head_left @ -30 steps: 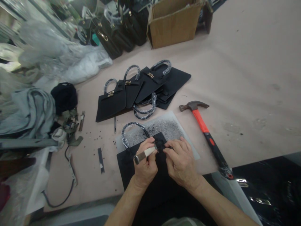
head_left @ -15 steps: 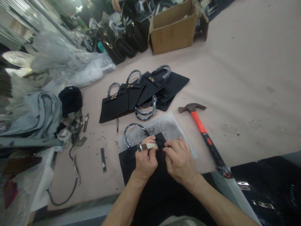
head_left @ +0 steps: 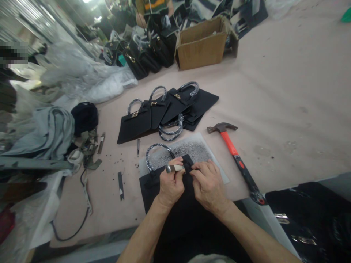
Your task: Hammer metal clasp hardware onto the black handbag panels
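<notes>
In my left hand [head_left: 172, 182] is a short tool [head_left: 174, 168] with a white handle and a round metal end cap. Its working tip is hidden by my fingers. Opposite it, my right hand [head_left: 207, 184] pinches at the upper right edge of a black bag panel [head_left: 150, 186]; what lies between those fingertips is too small to make out. A plastic-wrapped handle [head_left: 159, 145] arches up from this panel. Under the panel lies a translucent, heavily pitted board [head_left: 199, 146].
A claw hammer [head_left: 233, 149] lies to the right. Beyond the board are several black bag panels [head_left: 137, 128]. A metal rod [head_left: 138, 147] and a dark strip [head_left: 121, 186] lie on the left. Farther back stand a cardboard box [head_left: 201, 49] and black bags; a person [head_left: 155, 7] is behind them.
The white-handled tool has tilted slightly, its metal cap shifting right. My right hand stays nearly still. My view has tipped up a little, so a person now shows at the back.
</notes>
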Available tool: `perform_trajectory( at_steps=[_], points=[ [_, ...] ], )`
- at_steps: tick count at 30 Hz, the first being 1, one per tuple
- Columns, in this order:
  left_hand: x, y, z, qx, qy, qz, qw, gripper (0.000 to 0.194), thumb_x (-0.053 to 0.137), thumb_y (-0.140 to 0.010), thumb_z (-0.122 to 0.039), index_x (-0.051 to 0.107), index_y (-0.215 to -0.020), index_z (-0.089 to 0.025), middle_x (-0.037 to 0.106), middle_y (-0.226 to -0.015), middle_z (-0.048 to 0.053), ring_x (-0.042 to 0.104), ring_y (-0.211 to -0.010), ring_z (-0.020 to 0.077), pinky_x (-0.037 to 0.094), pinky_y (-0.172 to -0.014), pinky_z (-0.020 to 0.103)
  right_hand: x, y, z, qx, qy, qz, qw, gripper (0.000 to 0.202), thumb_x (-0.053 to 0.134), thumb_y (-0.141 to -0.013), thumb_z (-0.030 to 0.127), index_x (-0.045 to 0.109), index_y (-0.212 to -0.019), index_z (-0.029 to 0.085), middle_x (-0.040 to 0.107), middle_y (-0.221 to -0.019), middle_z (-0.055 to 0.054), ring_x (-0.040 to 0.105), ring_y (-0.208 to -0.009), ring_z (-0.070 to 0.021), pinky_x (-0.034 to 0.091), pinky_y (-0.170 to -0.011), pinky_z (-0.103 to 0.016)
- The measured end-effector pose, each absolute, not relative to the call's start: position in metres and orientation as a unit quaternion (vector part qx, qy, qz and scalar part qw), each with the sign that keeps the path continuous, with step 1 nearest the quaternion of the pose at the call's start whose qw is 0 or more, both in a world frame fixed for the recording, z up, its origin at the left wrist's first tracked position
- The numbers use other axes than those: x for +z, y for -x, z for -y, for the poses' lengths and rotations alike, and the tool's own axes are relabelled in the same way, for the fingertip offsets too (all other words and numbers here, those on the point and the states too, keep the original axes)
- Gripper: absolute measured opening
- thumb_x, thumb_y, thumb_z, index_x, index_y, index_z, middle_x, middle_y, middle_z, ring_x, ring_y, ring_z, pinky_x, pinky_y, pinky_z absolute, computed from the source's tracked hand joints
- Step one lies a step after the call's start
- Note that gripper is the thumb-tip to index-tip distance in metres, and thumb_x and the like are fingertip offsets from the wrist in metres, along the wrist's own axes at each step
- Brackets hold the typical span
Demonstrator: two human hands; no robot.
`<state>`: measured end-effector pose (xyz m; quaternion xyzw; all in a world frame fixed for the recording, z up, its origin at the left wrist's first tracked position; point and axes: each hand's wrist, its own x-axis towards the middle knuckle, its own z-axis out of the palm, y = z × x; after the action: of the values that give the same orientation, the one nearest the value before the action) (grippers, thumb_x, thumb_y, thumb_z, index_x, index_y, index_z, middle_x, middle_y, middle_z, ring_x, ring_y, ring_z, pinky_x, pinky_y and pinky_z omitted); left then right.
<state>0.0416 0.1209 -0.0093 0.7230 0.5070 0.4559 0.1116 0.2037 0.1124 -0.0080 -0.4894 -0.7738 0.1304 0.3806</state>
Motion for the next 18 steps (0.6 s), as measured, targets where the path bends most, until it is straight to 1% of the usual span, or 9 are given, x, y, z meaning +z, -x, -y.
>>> perform_trajectory(
  at_steps=[8,9,11,13,15,16,18],
  points=[
    [-0.009,-0.042,-0.123,0.453,-0.716,-0.516,0.123,0.012,0.052,-0.093,-0.013,0.060,-0.099,-0.019,0.073,-0.106,0.010,0.072,-0.106,0.0224,0.060,-0.094,0.039,-0.008,-0.203,-0.112,0.154,0.484,0.771,0.385,0.020,0.052,-0.088,0.007,0.066,-0.090,0.021,0.067,-0.100,-0.007,0.058,-0.096,-0.0233,0.039,-0.105,-0.052],
    [-0.009,-0.042,-0.124,0.454,-0.718,-0.512,0.128,0.012,0.052,-0.093,-0.013,0.061,-0.100,-0.019,0.073,-0.105,0.010,0.072,-0.106,0.0225,0.060,-0.094,0.039,-0.007,-0.205,-0.112,0.168,0.478,0.768,0.392,0.019,0.053,-0.088,0.007,0.066,-0.090,0.021,0.067,-0.099,-0.007,0.059,-0.096,-0.0230,0.040,-0.104,-0.051],
    [-0.008,-0.042,-0.125,0.457,-0.721,-0.501,0.141,0.012,0.052,-0.093,-0.013,0.061,-0.100,-0.019,0.073,-0.106,0.010,0.072,-0.106,0.0225,0.060,-0.094,0.038,-0.004,-0.214,-0.116,0.197,0.470,0.756,0.411,0.017,0.054,-0.088,0.008,0.064,-0.093,0.021,0.066,-0.100,-0.006,0.060,-0.097,-0.0225,0.045,-0.099,-0.046],
    [-0.008,-0.041,-0.125,0.459,-0.719,-0.498,0.157,0.013,0.053,-0.092,-0.013,0.061,-0.100,-0.019,0.074,-0.107,0.010,0.073,-0.105,0.0225,0.060,-0.094,0.038,0.000,-0.233,-0.123,0.186,0.488,0.745,0.416,0.014,0.055,-0.089,0.011,0.064,-0.095,0.021,0.065,-0.102,-0.008,0.060,-0.100,-0.0236,0.049,-0.092,-0.042],
    [-0.008,-0.041,-0.125,0.464,-0.708,-0.504,0.171,0.013,0.054,-0.091,-0.013,0.062,-0.100,-0.019,0.074,-0.107,0.010,0.073,-0.105,0.0228,0.060,-0.094,0.038,0.003,-0.257,-0.132,0.133,0.542,0.738,0.380,0.012,0.057,-0.088,0.017,0.064,-0.098,0.019,0.064,-0.106,-0.012,0.059,-0.104,-0.0274,0.048,-0.091,-0.042],
    [-0.008,-0.041,-0.125,0.465,-0.703,-0.508,0.177,0.013,0.054,-0.091,-0.013,0.062,-0.100,-0.019,0.074,-0.107,0.010,0.073,-0.105,0.0230,0.060,-0.095,0.039,0.004,-0.269,-0.137,0.107,0.579,0.734,0.339,0.014,0.059,-0.088,0.021,0.064,-0.100,0.017,0.064,-0.108,-0.014,0.058,-0.104,-0.0297,0.048,-0.092,-0.044],
    [-0.008,-0.041,-0.124,0.467,-0.694,-0.516,0.185,0.015,0.055,-0.090,-0.012,0.063,-0.100,-0.019,0.075,-0.107,0.010,0.073,-0.106,0.0234,0.060,-0.096,0.039,0.005,-0.292,-0.148,0.091,0.651,0.718,0.228,0.025,0.060,-0.086,0.027,0.064,-0.107,0.014,0.062,-0.108,-0.018,0.059,-0.098,-0.0324,0.047,-0.087,-0.046]
  ],
)
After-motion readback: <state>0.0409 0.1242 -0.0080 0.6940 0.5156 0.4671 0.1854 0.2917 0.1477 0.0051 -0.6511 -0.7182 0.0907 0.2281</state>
